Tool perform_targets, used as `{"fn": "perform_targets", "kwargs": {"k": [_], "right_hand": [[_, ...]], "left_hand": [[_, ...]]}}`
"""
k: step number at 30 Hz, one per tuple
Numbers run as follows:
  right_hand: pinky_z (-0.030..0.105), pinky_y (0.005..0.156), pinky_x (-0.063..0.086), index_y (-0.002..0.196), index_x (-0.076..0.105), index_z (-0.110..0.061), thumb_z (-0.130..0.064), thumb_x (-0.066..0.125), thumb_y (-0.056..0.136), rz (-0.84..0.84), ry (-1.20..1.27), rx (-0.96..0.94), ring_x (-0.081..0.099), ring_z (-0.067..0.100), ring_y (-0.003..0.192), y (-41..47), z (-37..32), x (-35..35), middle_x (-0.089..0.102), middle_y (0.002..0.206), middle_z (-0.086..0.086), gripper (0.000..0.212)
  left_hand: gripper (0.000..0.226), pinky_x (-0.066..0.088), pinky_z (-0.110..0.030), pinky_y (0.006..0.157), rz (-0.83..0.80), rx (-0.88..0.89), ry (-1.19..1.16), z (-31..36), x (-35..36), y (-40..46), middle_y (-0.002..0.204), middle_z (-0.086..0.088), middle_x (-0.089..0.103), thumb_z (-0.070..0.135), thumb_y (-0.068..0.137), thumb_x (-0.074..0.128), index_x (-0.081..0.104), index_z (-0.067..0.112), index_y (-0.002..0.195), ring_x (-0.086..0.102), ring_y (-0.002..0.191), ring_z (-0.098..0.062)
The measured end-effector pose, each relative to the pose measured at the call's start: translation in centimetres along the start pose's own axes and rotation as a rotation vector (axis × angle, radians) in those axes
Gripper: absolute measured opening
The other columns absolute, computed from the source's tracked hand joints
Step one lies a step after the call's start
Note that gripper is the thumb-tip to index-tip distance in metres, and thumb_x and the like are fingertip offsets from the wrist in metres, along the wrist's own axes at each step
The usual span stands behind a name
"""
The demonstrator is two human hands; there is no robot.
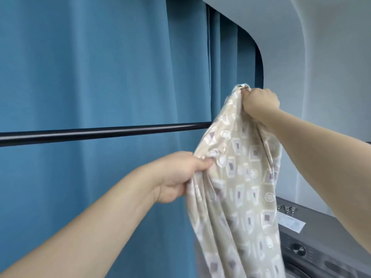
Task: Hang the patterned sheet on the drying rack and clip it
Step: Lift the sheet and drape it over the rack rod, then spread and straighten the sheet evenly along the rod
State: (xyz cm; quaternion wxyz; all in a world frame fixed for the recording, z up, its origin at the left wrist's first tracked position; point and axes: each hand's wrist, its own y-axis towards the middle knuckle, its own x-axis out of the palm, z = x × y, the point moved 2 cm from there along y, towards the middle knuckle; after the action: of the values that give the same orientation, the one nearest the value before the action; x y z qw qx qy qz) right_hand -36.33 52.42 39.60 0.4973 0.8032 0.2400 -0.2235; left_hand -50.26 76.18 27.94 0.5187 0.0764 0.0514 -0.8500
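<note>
- Your right hand (261, 102) is raised high on the right of the view, its fingers curled into a fist around a bunched top corner of the patterned sheet (239, 187).
- Your left hand (180, 173) is lower and towards the centre, gripping the sheet's left edge, with the thumb pressed onto the cloth's front and the other fingers hidden behind it.
- The two hands are well apart, right above left, and the sheet hangs gathered between and below them.
- The sheet is beige with a pattern of pale squares, purple patches and white circles; it falls in loose folds out of the bottom of the view.
- The drying rack bar (104, 132), dark and round, runs level across the left and middle of the view; its right end disappears behind the sheet.
- You are holding the sheet in front of the bar; whether the cloth touches it cannot be told.
- A blue curtain (90, 67) hangs behind the bar.
- At lower right is a grey washing machine (325, 237) with a round dial (299, 250), a white label (291, 223), and some metal clips (287, 208) lying on its top.
- A white wall (321, 77) fills the upper right.
</note>
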Motion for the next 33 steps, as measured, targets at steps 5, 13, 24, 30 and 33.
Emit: {"fn": "perform_targets", "kwargs": {"k": [5,13,24,30,33], "right_hand": [[0.034,0.073,0.051,0.119,0.047,-0.011,-0.024,0.049,0.067,-0.393,0.437,0.221,0.056,0.032,0.094,0.7,1.1,-0.9,0.053,0.116,0.015,0.053],[0.041,0.092,0.035,0.120,0.044,-0.005,-0.010,0.049,0.087,0.135,-0.161,-0.167,0.042,0.039,0.115,7.4,2.2,-2.2,0.042,0.126,0.020,0.034],[0.043,0.093,0.032,0.117,0.046,-0.005,-0.023,0.040,0.096,0.272,-0.172,-0.285,0.041,0.036,0.112,18.8,0.0,2.8,0.042,0.125,0.019,0.028],[0.039,0.088,0.053,0.100,0.069,-0.021,-0.039,0.065,0.080,-0.985,-0.390,-0.379,0.068,0.024,0.093,12.9,-0.7,11.0,0.070,0.103,-0.003,0.027],[0.040,0.090,0.054,0.108,0.069,-0.013,-0.026,0.057,0.089,-1.066,0.042,-0.411,0.069,0.028,0.086,10.7,-2.2,11.8,0.072,0.110,0.007,0.027]], "left_hand": [[0.023,0.049,-0.035,0.070,0.654,0.353,0.366,8.8,-1.0,1.4,0.102,-0.012,0.067,0.020,0.094,0.048,0.063,0.003,0.100,0.064,0.089,-0.029],[0.027,0.034,-0.037,0.070,1.159,0.531,1.434,18.3,-2.7,6.8,0.110,-0.018,0.063,-0.006,0.086,0.041,0.057,0.005,0.105,0.059,0.098,-0.040],[0.028,0.041,-0.035,0.069,1.134,0.196,1.899,22.0,-7.2,17.5,0.112,-0.012,0.064,0.000,0.084,0.050,0.060,0.008,0.110,0.062,0.100,-0.035],[0.015,0.046,-0.033,0.083,0.482,-0.356,1.856,13.3,-6.9,23.9,0.115,-0.006,0.064,0.027,0.093,0.052,0.061,0.017,0.098,0.056,0.092,-0.027],[0.012,0.042,-0.032,0.083,0.370,-0.468,1.704,10.9,-6.1,24.2,0.101,-0.001,0.057,0.028,0.095,0.049,0.055,0.018,0.091,0.053,0.092,-0.024]]}}
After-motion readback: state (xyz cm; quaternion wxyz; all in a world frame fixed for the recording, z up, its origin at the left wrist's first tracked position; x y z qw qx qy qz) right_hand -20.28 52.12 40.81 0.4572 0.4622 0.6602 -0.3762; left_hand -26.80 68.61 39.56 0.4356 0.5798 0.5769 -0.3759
